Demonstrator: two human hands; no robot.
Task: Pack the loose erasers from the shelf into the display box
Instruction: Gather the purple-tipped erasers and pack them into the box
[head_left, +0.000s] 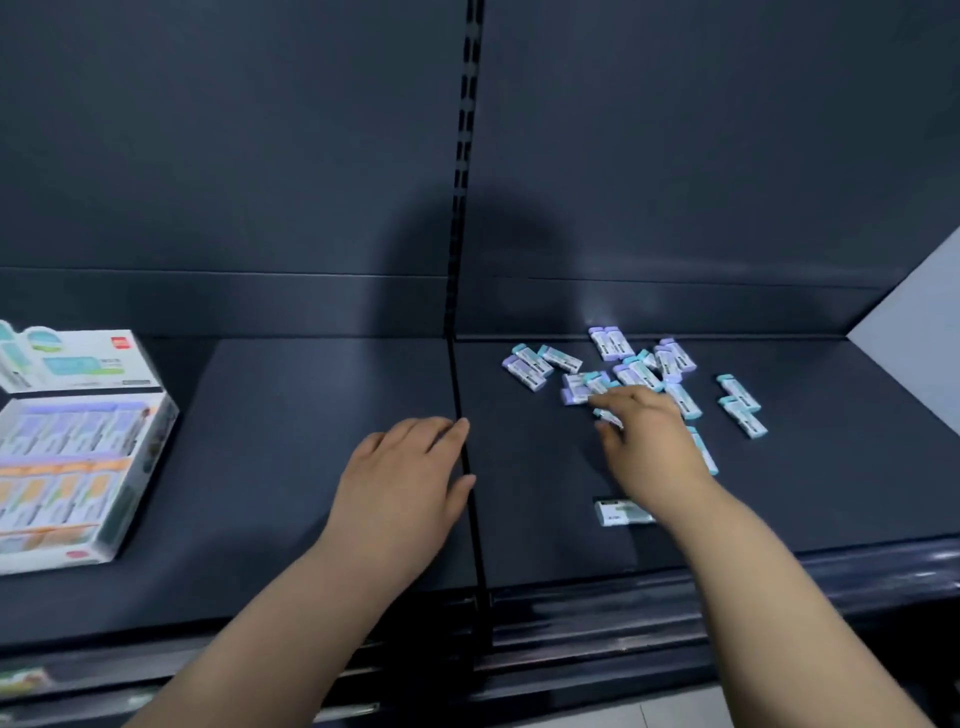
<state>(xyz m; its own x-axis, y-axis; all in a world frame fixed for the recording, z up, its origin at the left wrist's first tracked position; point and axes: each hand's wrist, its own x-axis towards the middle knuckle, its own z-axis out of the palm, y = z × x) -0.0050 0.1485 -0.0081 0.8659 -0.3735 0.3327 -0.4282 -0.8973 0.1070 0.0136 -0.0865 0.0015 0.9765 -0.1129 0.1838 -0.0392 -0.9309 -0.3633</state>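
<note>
Several loose erasers (631, 370) in teal and purple sleeves lie scattered on the right part of the dark shelf. My right hand (647, 436) is over the near edge of the pile, thumb and fingers pinched on one eraser (608, 417). A single eraser (621, 512) lies apart, closer to me, partly under my right forearm. My left hand (408, 483) rests flat and empty on the shelf by the centre seam. The display box (78, 467) stands at the far left, lid raised, with rows of erasers inside.
A black slotted upright (462, 208) and seam split the shelf into two panels. The shelf's front rail (727, 597) runs along the near edge. A grey side wall (914, 338) closes the right end.
</note>
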